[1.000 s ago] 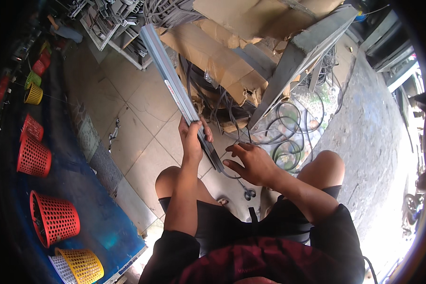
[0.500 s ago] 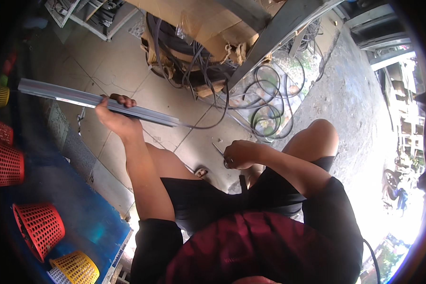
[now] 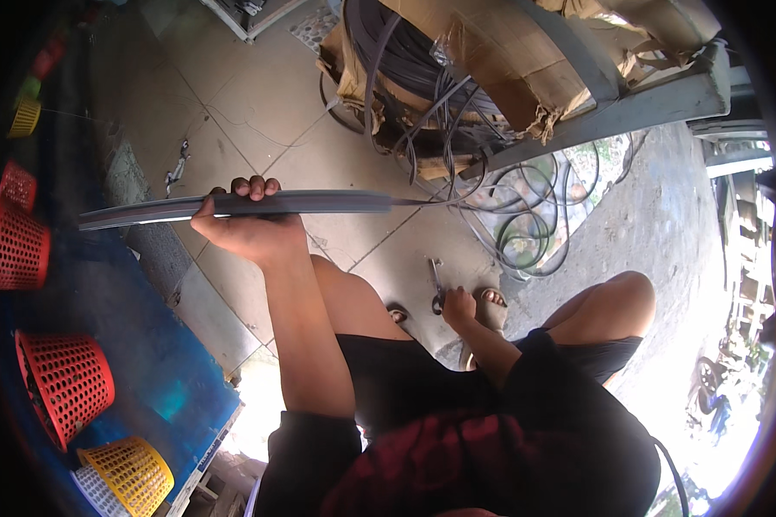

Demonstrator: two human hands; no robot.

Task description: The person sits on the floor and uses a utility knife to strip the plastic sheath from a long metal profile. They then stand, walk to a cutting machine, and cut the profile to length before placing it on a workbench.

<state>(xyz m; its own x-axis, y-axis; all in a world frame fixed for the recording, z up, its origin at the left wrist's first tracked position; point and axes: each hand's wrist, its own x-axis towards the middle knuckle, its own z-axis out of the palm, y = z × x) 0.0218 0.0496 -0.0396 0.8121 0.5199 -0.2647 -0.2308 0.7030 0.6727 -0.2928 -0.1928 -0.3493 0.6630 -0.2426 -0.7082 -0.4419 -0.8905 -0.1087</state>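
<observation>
My left hand is closed round a long grey profile bar, held nearly level above the tiled floor. From the bar's right end a thin dark strip runs toward loose coils on the ground. Low by my sandalled feet, my right hand is closed at the handles of a pair of scissors, whose blades point away from me. The finger details of that hand are small and partly hidden.
Beyond the bar stands a torn cardboard box with a big roll of dark strip, beside a grey metal frame. At my left, a blue table carries red baskets and a yellow basket.
The bar has swung nearer level and shifted right with my left hand. My right hand has reached down toward the floor with the scissors. The whole view has turned somewhat.
</observation>
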